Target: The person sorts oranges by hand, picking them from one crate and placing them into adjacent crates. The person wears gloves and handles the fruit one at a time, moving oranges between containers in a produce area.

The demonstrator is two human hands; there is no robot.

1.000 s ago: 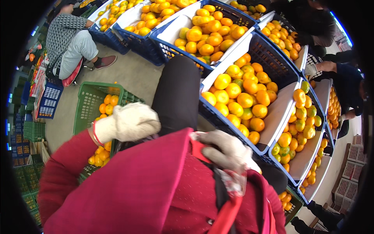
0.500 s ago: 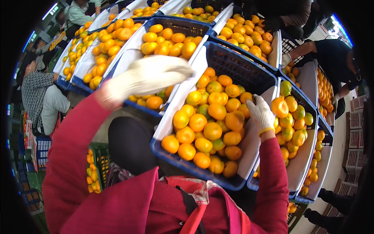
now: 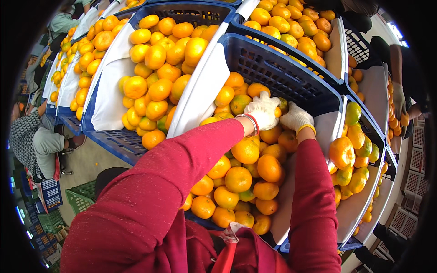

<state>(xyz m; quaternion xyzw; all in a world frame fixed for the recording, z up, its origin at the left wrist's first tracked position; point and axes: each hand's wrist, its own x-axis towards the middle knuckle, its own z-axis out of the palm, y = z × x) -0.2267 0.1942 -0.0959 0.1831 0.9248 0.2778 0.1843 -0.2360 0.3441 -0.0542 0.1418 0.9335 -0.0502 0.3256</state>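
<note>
Both my hands wear white knit gloves and reach into the far part of a blue plastic crate point(image 3: 277, 59) lined with white sheeting and heaped with mandarins point(image 3: 239, 179). My left hand point(image 3: 263, 111) is closed, its fingers curled over fruit near the crate's far wall; the glove partly hides what it grips. Just to the right, my right hand point(image 3: 295, 117) curls its fingers down around a mandarin, close beside a greenish one. A bit of orange peel shows between the two hands. Most of the fruit is orange, some of it tinged green.
Another blue crate point(image 3: 109, 136) of mandarins adjoins on the left, one point(image 3: 339, 50) stands beyond, and a further one lies right, its white liner point(image 3: 353, 200) showing. A green crate point(image 3: 81, 198) is on the floor at left. Co-workers handle fruit at both sides.
My left hand has swung from above the left crate down into the middle crate, beside my right hand. The view has shifted closer and leftward. My right hand stays among the mandarins.
</note>
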